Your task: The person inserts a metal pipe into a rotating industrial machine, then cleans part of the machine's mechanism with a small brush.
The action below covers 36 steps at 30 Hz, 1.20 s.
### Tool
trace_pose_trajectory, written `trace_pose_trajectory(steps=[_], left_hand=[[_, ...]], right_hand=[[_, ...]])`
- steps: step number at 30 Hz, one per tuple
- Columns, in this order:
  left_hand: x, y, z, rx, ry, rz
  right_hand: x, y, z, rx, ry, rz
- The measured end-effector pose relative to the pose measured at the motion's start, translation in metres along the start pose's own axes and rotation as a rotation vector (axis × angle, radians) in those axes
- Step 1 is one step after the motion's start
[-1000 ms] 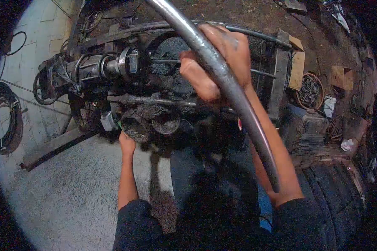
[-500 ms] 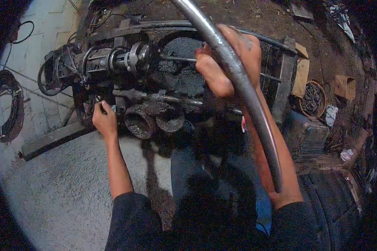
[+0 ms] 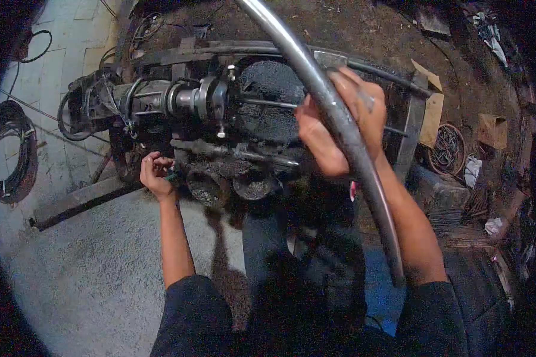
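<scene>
My right hand (image 3: 368, 107) is closed around a bent, shiny metal pipe (image 3: 321, 83); the pipe hides part of the grip and runs over my forearm. Its upper end leaves the top of the view. Behind this hand lies a greasy machine with a thick cylinder (image 3: 152, 98), a round metal collar (image 3: 211, 98) and a thin rod (image 3: 268, 103). At the machine's lower left, my left hand (image 3: 158, 178) has loosely bent fingers, apart, with nothing clearly held. A small metal lever (image 3: 133, 136) is just above it. Two round dies (image 3: 253, 185) sit on the machine's near side.
A coiled black hose (image 3: 27, 152) lies on the tiled floor at left. To the right stand a basket of metal pieces (image 3: 443, 149), a cardboard box (image 3: 492, 129) and a dark metal box (image 3: 441, 187). A beam (image 3: 83, 199) sticks out at lower left.
My left hand has come away from the small lever, and its fingers have loosened. My right hand has moved slightly down and right. The machine has shifted slightly right in view.
</scene>
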<state>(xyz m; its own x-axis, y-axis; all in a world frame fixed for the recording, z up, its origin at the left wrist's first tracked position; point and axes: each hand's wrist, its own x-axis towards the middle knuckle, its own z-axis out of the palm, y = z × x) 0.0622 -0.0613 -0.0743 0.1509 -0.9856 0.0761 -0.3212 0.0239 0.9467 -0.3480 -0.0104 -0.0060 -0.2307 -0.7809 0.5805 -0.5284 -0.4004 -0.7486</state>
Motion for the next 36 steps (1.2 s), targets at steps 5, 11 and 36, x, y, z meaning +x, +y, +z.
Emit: trace_pose_trajectory(steps=[5,11,36], left_hand=[[0.000,0.007,0.006,-0.123,-0.052,-0.105],[0.014,0.032,-0.011,0.085,-0.052,0.099],[0.152,0.067,0.031,0.722,-0.447,0.773]], right_hand=[[-0.005,0.009,-0.002,0.069,-0.005,0.025],[-0.001,0.007,-0.003,0.163,-0.073,-0.004],[0.032,-0.015,-0.006,0.233,-0.241,0.125]])
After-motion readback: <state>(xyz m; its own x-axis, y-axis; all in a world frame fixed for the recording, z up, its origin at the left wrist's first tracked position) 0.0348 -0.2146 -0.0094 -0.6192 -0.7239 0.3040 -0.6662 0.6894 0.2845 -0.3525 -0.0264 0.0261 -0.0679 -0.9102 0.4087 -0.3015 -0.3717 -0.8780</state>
